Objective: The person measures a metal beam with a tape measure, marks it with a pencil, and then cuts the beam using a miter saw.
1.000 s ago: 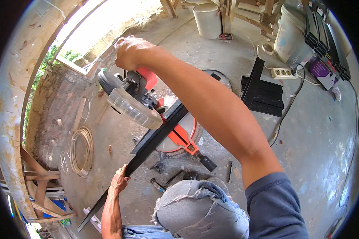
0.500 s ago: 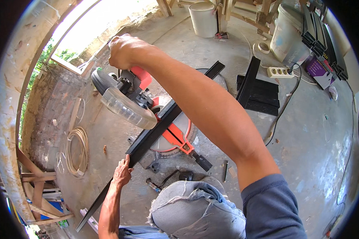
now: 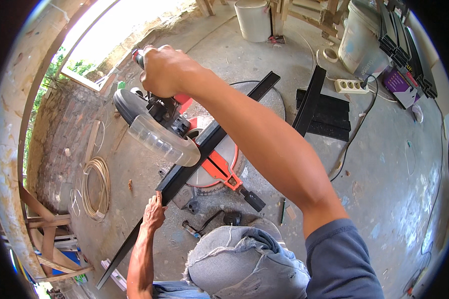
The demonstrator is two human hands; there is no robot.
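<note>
A mitre saw [image 3: 222, 172] with orange-red parts and a round base stands on the floor in front of me. My right hand [image 3: 167, 70] is closed round the handle of its raised head, and a bit of the handle [image 3: 137, 58] shows beyond the fist. The clear blade guard [image 3: 162, 142] hangs over a long black profile [image 3: 184, 174], which lies slantwise across the saw base. My left hand [image 3: 154, 213] grips the profile near its lower left end, fingers against its edge. My right forearm hides part of the profile's middle.
Another black profile [image 3: 310, 99] rests on dark flat pieces [image 3: 330, 117] at right, near a power strip [image 3: 351, 86] and its cable. A coiled hose [image 3: 96, 189] lies left. Buckets [image 3: 253, 20] stand at the back. A black strip [image 3: 118, 256] lies below my left hand.
My right hand has moved slightly down and to the right with the saw handle, and the guard has shifted slightly with it. My left hand stays at the profile's end.
</note>
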